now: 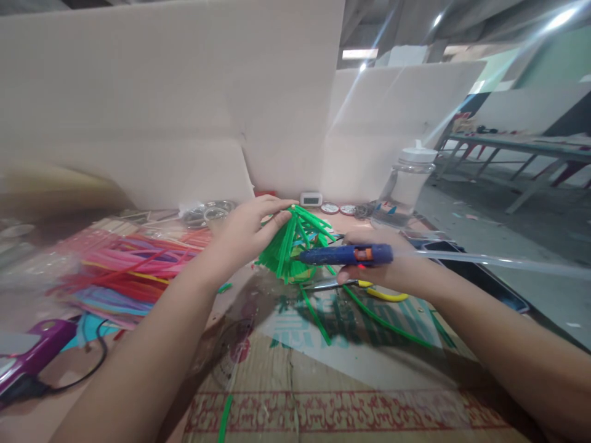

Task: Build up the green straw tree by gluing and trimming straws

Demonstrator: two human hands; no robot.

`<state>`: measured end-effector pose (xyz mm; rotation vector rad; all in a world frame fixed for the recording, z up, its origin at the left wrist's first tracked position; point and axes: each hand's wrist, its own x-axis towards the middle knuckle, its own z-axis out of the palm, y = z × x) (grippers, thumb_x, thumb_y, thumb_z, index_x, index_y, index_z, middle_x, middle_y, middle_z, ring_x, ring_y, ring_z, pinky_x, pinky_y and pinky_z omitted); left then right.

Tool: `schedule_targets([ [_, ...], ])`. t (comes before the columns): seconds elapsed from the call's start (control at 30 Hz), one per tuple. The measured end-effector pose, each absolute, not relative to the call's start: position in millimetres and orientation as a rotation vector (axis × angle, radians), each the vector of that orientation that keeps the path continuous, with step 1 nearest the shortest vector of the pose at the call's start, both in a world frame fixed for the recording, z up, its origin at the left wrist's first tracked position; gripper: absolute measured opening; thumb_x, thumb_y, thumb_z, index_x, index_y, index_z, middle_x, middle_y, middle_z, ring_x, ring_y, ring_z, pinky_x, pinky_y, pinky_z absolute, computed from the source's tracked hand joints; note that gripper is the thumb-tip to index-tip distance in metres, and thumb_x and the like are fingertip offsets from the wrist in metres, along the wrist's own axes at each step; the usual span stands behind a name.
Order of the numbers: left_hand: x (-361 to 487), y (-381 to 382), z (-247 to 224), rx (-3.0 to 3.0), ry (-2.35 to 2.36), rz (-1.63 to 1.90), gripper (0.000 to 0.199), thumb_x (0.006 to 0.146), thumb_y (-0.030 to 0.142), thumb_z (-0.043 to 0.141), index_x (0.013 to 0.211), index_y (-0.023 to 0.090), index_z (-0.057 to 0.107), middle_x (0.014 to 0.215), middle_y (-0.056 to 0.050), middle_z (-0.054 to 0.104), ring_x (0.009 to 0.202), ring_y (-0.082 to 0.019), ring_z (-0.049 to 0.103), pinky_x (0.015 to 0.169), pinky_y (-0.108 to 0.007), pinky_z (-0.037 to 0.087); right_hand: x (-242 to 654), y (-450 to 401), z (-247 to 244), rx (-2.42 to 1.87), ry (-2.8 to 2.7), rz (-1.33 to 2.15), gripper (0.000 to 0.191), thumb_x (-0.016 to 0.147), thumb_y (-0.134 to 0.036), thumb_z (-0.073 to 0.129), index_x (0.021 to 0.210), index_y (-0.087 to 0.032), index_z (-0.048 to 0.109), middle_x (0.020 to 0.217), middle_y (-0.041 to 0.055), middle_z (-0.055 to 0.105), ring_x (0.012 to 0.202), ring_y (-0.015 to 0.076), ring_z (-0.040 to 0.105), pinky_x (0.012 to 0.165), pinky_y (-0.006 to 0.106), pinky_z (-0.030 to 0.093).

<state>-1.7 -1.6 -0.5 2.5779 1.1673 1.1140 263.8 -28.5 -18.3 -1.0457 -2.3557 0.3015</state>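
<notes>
We hold the top of a green cone [280, 253] between the thumb and fingers of our left hand [258, 226], the grip narrow at its tip. The cone, made of fuzzy green strips, stands in the middle of the work table, with several strips splaying down its right side. Our right hand [385, 271] is wrapped around a blue glue gun [339, 254], whose nozzle points left at the cone's lower part; we cannot tell whether it touches. A clear glue stick [489, 259] runs out of the back of the gun toward the right.

Just below the gun lie yellow-handled pliers [384, 295], their metal end pointing left toward the cone's base. Two loose green strips [388, 325] lie on the near side of the pliers, and another short green piece [225, 418] rests at the near edge, on a wood-coloured board [263, 369] with a red patterned border.

On the left we see a heap of pink, red, orange and blue fuzzy sticks [133, 261], and nearer to us a purple tool [44, 347] with a black cord [102, 351]. Beyond the cone stands a small white display [311, 199], beside two round red-rimmed discs [329, 208]. Farther right we have a clear bottle [406, 187] with a white lid, and nearer, a dark phone [480, 278] partly behind our right forearm.
</notes>
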Motion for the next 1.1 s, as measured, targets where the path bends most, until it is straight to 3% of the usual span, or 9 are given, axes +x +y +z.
schedule_targets([
  [0.3,-1,-3,2,2.573,1.174,1.102,0.036,0.099,0.036,0.047,0.125,0.025,0.069,0.120,-0.005,0.072,0.110,-0.022,0.065,0.097,-0.038,0.050,265,-31,-15,-1.099,-2.294,0.207,0.042,0.074,-0.055,0.076,0.063,-0.020,0.055,0.059,-0.0035,0.052,0.057,0.0117,0.044,0.055,0.025,0.029],
  [0.6,-2,-5,2,2.574,1.145,1.099,0.038,0.100,0.039,0.047,0.127,0.023,0.068,0.122,-0.006,0.071,0.112,-0.023,0.065,0.097,-0.036,0.049,259,-34,-8,-1.184,-2.188,0.276,0.036,0.073,-0.046,0.078,0.062,-0.021,0.055,0.062,-0.0008,0.058,0.062,0.0150,0.052,0.056,0.027,0.032],
  [0.73,-2,-4,2,2.596,1.147,1.098,0.037,0.100,0.037,0.047,0.127,0.023,0.068,0.121,-0.007,0.071,0.111,-0.022,0.065,0.096,-0.036,0.049,263,-31,-13,-1.157,-2.230,0.222,0.038,0.074,-0.052,0.077,0.064,-0.021,0.057,0.061,-0.0015,0.057,0.060,0.0141,0.050,0.055,0.027,0.032],
  [1.1,-3,-3,1,2.588,1.177,1.086,0.038,0.100,0.039,0.047,0.126,0.024,0.069,0.123,-0.007,0.071,0.112,-0.024,0.065,0.098,-0.039,0.049,266,-32,-15,-1.068,-2.335,0.150,0.031,0.078,-0.054,0.075,0.077,-0.025,0.066,0.083,0.0009,0.070,0.078,0.0201,0.062,0.066,0.031,0.043],
])
